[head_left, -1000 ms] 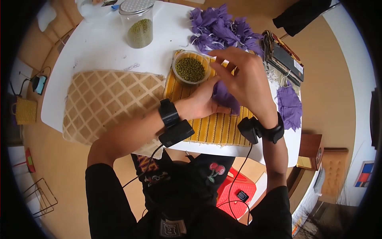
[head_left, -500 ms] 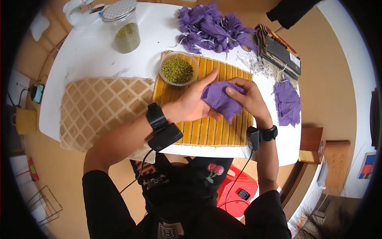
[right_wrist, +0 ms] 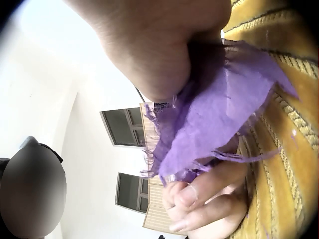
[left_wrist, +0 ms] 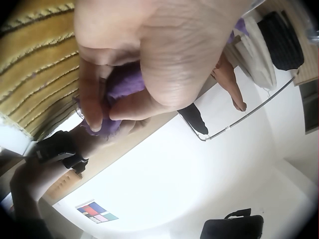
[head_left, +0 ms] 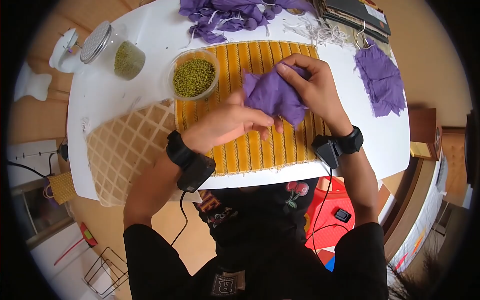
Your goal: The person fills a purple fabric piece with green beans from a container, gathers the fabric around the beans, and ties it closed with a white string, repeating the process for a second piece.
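Note:
A frayed piece of purple cloth (head_left: pixel 275 95) is held between both hands, over a yellow striped mat (head_left: pixel 240 155). My right hand (head_left: pixel 317 85) pinches its upper right part, thumb on top. At the cloth's left side my left hand (head_left: pixel 225 122) has its fingers bent about the lower edge; the left wrist view shows thumb and finger closing on bunched purple cloth (left_wrist: pixel 124 82). Seen from the right wrist, the cloth (right_wrist: pixel 214 109) hangs with ragged threads above curled left fingers (right_wrist: pixel 214 186). Left of the hands, a clear bowl of green beans (head_left: pixel 195 77) stands on the mat.
A lidded jar of green beans (head_left: pixel 129 61) stands at the back left. Purple bundles (head_left: pixel 225 17) with white ties lie at the back, beside loose white strings (head_left: pixel 322 32). Further right are fabric sample books (head_left: pixel 357 17) and another purple cloth piece (head_left: pixel 380 77). A beige lattice cloth (head_left: pixel 132 150) lies left.
The right hand came down from over the left and took hold of the cloth, which spread out between the hands. The left hand turned over, its fingers now curled at the cloth. The head view shifted.

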`<state>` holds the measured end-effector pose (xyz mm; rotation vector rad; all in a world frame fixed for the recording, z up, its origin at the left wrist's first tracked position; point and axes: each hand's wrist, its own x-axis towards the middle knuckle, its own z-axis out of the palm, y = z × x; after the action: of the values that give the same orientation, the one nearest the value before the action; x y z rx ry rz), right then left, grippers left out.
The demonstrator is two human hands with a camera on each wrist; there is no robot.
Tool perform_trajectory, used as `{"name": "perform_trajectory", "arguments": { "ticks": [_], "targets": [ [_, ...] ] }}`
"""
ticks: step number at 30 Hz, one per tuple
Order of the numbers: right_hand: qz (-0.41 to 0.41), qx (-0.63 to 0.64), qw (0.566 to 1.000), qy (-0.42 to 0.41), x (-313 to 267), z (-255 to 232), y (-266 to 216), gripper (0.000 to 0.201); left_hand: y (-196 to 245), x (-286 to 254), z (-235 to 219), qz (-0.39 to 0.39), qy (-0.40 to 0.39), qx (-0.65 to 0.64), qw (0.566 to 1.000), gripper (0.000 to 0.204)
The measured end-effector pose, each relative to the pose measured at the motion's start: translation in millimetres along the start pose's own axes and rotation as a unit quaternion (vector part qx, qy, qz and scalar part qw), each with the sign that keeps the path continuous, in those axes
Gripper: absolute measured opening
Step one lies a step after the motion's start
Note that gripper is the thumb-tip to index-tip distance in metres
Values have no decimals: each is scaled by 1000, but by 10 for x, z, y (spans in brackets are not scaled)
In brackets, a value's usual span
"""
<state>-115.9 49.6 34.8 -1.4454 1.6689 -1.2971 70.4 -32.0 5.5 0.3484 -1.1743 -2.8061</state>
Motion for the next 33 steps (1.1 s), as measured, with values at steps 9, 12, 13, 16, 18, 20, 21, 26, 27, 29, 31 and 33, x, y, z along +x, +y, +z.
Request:
{"name": "perform_trajectory", "arguments": {
  "ticks": [9,12,13,16,18,20,21,26,27,29,31,33],
  "targets": [
    [-14,20,1000,10,-29,11,31,20,12,5,38,21,-2,45,999,29],
    [-19,7,1000,13,-31,20,24,21,10,13,40,5,26,-5,1000,26],
    [-19,7,1000,13,-32,20,25,21,12,13,45,4,38,-5,999,25],
    [-21,21,999,37,-34,20,19,22,7,19,41,8,44,-5,999,26],
    [-11,15,998,67,-39,17,6,22,23,20,48,13,39,-3,999,26],
    [-17,17,998,66,-34,18,21,22,58,15,74,7,36,-15,999,27],
    [-23,18,997,66,-33,18,27,22,56,14,72,8,36,-15,999,27],
    [-10,31,997,76,-28,-28,-4,23,72,19,85,-8,22,-37,999,29],
    [-8,33,996,82,-23,-37,-1,23,72,18,87,-7,22,-37,999,29],
    [-3,35,996,77,-33,-25,11,23,68,19,90,-4,25,-20,999,29],
    [2,36,997,72,-37,-14,11,23,51,19,79,-2,28,-6,1000,30],
    [-25,22,998,53,-40,0,4,22,45,20,76,0,31,8,999,30]
  ]
}}
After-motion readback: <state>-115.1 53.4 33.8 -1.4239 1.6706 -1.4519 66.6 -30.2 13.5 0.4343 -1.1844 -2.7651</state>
